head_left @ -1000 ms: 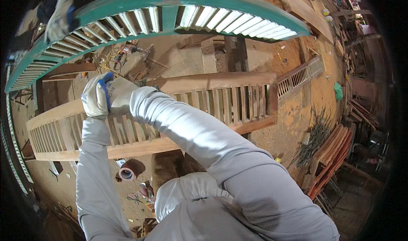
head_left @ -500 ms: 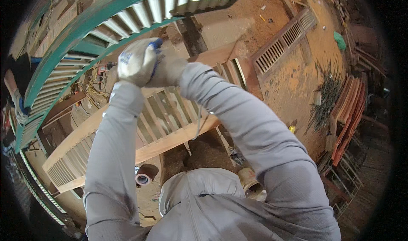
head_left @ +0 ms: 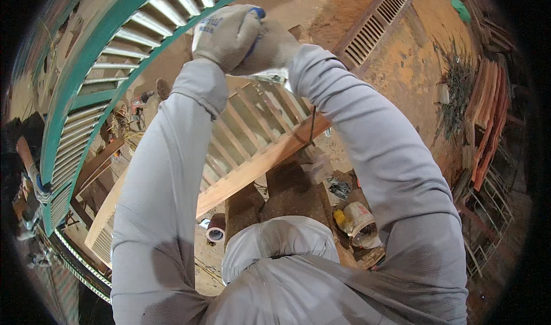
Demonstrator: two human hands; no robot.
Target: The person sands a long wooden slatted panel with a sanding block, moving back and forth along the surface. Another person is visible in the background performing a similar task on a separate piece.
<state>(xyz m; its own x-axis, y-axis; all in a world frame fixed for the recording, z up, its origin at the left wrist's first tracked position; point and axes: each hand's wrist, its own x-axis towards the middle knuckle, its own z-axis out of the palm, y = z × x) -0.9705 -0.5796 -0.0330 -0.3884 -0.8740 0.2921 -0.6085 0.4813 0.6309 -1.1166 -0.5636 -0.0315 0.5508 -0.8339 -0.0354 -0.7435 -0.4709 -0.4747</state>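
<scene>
My left hand point(head_left: 225, 37), in a pale work glove with blue marks, is closed at the top centre. My right hand point(head_left: 271, 48), gloved too, is closed right beside it, pressed against it. What they grip is hidden beneath them; a whitish edge shows just under the gloves. A dark cable point(head_left: 313, 125) hangs down near my right wrist. Below both hands lies a bare wooden slatted panel point(head_left: 267, 163), its near rail running diagonally under my forearms.
A green-framed louvred shutter point(head_left: 86, 100) stands at left, with another person's gloved hand point(head_left: 42, 192) on its edge. A red power tool point(head_left: 139, 102) lies beyond the panel. Another slatted panel point(head_left: 367, 38) lies far right. A bucket point(head_left: 360, 219) and stacked timber point(head_left: 489, 115) are at right.
Both gloved hands, still together, have moved farther away and to the right. The whole view has shifted a little, bringing the bucket into sight.
</scene>
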